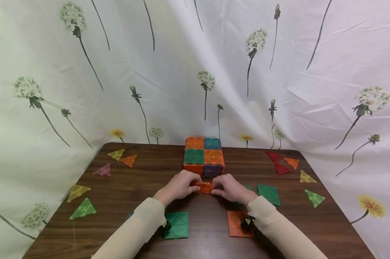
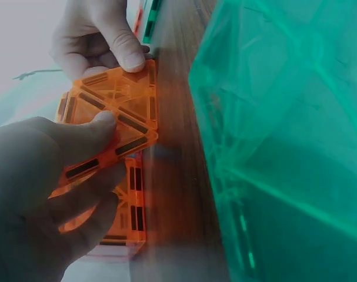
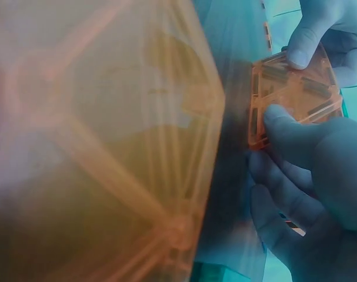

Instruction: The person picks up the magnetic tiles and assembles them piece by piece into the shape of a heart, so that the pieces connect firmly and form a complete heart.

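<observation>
My left hand and right hand meet in front of a block built of magnetic tiles. Between them they pinch orange triangular magnetic tiles, with several dark magnet strips along the edges. In the left wrist view the left thumb presses the near face of the orange tiles, and the right thumb lies on the far corner. From the right wrist, both thumbs show on the translucent orange faces; how many tiles are stacked I cannot tell. The block's top is orange, blue and green.
Green square tiles and an orange square lie near the forearms. Several triangles are spread at the left, including a green one, and at the right, including red ones. A flowered cloth hangs behind the wooden table.
</observation>
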`<state>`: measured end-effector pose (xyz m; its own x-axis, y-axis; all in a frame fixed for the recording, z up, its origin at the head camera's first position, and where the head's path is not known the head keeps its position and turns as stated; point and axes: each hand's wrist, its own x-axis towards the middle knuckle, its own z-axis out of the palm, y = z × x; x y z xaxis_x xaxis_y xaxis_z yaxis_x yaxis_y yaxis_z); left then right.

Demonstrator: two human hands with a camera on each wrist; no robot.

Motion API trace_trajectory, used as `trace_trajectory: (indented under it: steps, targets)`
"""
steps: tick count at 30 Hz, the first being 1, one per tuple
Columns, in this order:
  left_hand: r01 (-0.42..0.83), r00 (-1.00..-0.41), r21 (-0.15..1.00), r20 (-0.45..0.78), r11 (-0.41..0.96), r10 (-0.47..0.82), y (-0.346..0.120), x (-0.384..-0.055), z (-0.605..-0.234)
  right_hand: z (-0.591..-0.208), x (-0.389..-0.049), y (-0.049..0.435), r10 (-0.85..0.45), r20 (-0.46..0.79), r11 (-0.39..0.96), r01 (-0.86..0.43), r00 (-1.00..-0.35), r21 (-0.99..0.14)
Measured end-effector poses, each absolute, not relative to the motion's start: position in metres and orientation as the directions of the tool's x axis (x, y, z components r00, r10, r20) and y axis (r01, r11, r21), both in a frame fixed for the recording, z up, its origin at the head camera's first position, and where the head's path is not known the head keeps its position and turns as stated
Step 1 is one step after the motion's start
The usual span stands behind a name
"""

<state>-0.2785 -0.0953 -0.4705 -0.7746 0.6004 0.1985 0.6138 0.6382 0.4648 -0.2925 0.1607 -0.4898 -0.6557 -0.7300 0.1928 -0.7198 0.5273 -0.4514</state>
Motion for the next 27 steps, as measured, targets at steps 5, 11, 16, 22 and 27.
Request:
trace_trajectory:
  steps: [5,11,16,22,27]
  targets:
    - [0.594,-0.783,0.492,0.172,0.636,0.598,-0.101,-0.279,-0.47,-0.492,-0.294,0.16,-0.723,0.194,0.518,-0.706,-0.663,-0.484]
    - [0.586,-0.784,0.565,0.217,0.58,0.581,-0.121,-0.278,-0.463,-0.494,-0.295,0.162,-0.719,0.21,0.513,-0.71,-0.662,-0.482]
    - [0.574,-0.8,0.6,0.264,0.558,0.539,-0.154,-0.275,-0.455,-0.494,-0.295,0.164,-0.715,0.204,0.508,-0.697,-0.669,-0.507]
    - [0.537,-0.843,0.562,0.326,0.63,0.428,-0.208,-0.264,-0.453,-0.492,-0.297,0.167,-0.714,0.185,0.498,-0.676,-0.676,-0.543]
    - [0.479,-0.875,0.51,0.346,0.715,0.34,-0.26,-0.248,-0.451,-0.49,-0.297,0.167,-0.721,0.153,0.513,-0.668,-0.676,-0.539]
